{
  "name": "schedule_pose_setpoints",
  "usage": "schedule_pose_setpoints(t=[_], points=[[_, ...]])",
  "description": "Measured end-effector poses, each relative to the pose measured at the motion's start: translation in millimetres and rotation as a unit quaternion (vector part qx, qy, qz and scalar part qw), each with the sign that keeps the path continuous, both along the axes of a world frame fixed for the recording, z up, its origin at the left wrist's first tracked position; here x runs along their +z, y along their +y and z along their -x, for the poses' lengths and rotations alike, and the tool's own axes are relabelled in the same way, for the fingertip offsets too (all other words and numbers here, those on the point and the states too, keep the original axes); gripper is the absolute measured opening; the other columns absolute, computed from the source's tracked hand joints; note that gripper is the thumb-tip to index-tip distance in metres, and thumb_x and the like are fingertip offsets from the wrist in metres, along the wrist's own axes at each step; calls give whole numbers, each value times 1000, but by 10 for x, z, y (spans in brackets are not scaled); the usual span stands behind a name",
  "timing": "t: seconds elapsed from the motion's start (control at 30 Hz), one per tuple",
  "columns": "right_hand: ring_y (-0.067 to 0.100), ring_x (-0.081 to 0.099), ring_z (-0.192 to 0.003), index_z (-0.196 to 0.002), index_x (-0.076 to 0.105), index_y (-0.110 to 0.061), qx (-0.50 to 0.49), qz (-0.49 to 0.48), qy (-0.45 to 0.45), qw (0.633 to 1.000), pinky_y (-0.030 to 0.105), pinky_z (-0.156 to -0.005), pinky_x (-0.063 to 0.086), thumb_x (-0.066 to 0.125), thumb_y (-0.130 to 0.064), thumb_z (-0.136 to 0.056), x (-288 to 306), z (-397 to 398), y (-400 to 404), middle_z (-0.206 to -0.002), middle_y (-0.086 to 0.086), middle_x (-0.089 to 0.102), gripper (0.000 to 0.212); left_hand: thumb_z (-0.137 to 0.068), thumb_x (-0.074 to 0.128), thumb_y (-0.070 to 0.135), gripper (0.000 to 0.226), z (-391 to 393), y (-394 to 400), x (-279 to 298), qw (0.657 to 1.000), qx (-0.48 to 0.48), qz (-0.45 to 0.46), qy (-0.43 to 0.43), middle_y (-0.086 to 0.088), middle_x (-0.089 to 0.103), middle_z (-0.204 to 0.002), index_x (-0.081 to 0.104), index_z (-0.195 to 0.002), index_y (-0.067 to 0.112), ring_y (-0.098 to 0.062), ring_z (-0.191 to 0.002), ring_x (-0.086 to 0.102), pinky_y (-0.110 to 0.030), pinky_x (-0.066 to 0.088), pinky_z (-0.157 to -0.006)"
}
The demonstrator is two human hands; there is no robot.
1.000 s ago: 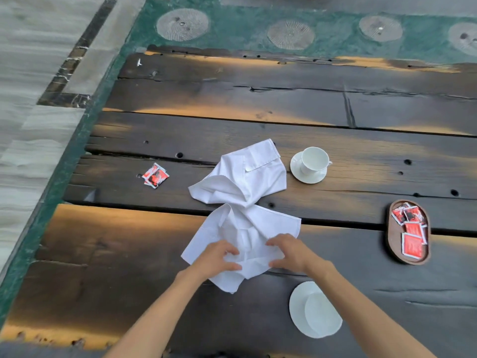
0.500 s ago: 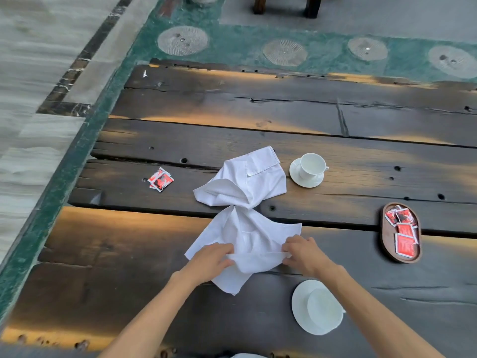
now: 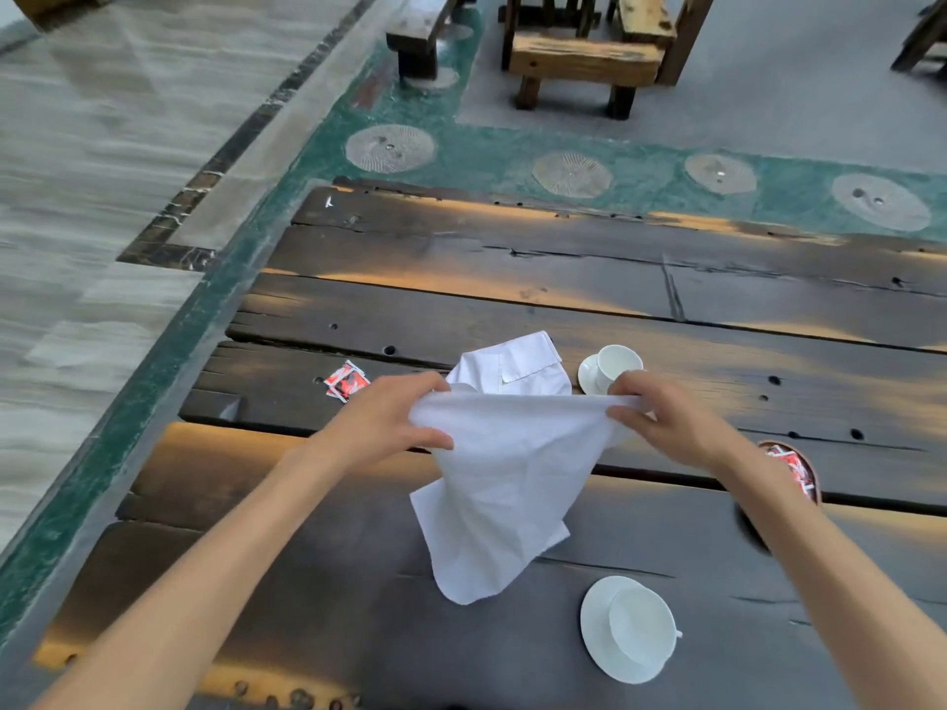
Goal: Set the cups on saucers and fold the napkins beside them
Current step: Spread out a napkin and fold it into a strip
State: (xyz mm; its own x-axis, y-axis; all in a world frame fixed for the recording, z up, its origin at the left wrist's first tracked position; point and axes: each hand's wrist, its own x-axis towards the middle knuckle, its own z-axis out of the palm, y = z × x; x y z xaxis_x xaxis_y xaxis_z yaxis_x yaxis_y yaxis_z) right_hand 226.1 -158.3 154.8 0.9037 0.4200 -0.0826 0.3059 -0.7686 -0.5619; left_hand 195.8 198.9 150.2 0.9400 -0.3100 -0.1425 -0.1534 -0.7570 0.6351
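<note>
A white napkin [image 3: 505, 484] hangs in the air above the dark wooden table [image 3: 512, 294]. My left hand [image 3: 389, 427] pinches its upper left corner and my right hand [image 3: 661, 417] pinches its upper right corner, so the top edge is stretched taut. A second white napkin [image 3: 517, 366] lies crumpled on the table behind it, partly hidden. A white cup [image 3: 617, 363] stands on its saucer [image 3: 589, 376] just beyond my right hand. Near the front edge another white cup [image 3: 643, 627] sits on a saucer [image 3: 597, 622].
A few red sachets [image 3: 346, 381] lie left of the napkins. A small wooden tray [image 3: 815, 479] with red sachets sits at the right, partly behind my right forearm. Wooden benches [image 3: 584, 58] stand on the floor beyond the table's far edge.
Both hands have lifted the near napkin off the table and pulled apart, stretching its top edge. The far napkin stays on the table. The camera has tilted up.
</note>
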Motion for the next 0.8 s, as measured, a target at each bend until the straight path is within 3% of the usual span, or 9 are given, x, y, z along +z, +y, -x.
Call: schedule_pose_setpoints(t=[0.13, 0.23, 0.3, 0.4, 0.53, 0.7, 0.8], points=[[14, 56, -74, -85, 61, -24, 22, 3, -31, 999, 21, -66, 41, 74, -21, -85, 494, -28, 43, -80, -9, 62, 13, -75, 80, 25, 28, -96, 158, 467, 996, -42, -51, -66, 18, 64, -92, 63, -98, 27, -5, -86, 57, -25, 41, -72], [20, 56, -78, -94, 66, -20, 44, 58, -44, 996, 29, -67, 43, 84, -23, -72, 783, -47, 70, -88, -5, 65, 28, -80, 78, 18, 18, -153, 266, 721, 988, -49, -105, -106, 8, 68, -89, 70, -96, 19, -10, -84, 59, -29, 43, -72], [20, 54, -79, -94, 67, -17, 66, 123, -61, 988, 28, -67, 39, 82, -19, -74, 909, -71, 57, -90, -4, 65, 25, -83, 76, 19, 8, -149, 341, 857, 981, -47, -138, -124, 4, 68, -82, 71, -89, 16, -15, -80, 60, -33, 43, -70], [29, 57, -83, -88, 68, -7, 73, 184, -81, 977, 38, -73, 45, 72, -18, -84, 1040, -110, -19, -87, 6, 65, 12, -83, 75, 19, 5, -127, 477, 992, 976, -26, -159, -146, 5, 65, -73, 71, -81, 17, -17, -73, 60, -33, 41, -63], [25, 53, -77, -88, 70, -7, 63, 146, -123, 980, 29, -68, 35, 67, -17, -90, 1128, -80, -131, -83, 3, 57, 11, -82, 76, 20, 7, -88, 608, 1089, 974, 22, -175, -141, 3, 67, -70, 70, -78, 21, -21, -74, 62, -40, 51, -65], [23, 46, -70, -73, 58, -15, -4, 62, -165, 984, 28, -60, 25, 63, -12, -92, 1089, -68, -206, -71, -7, 49, 20, -83, 76, 14, 12, -7, 619, 1099, 970, 56, -174, -158, -1, 62, -64, 69, -73, 13, -26, -72, 61, -40, 49, -67], [30, 55, -74, -83, 69, -2, -39, 29, -182, 982, 36, -66, 39, 62, -15, -93, 1047, -86, -263, -78, 8, 61, 17, -83, 76, 22, 7, 88, 615, 1087, 960, 135, -181, -168, 4, 61, -65, 73, -76, 23, -25, -75, 59, -42, 52, -68]])
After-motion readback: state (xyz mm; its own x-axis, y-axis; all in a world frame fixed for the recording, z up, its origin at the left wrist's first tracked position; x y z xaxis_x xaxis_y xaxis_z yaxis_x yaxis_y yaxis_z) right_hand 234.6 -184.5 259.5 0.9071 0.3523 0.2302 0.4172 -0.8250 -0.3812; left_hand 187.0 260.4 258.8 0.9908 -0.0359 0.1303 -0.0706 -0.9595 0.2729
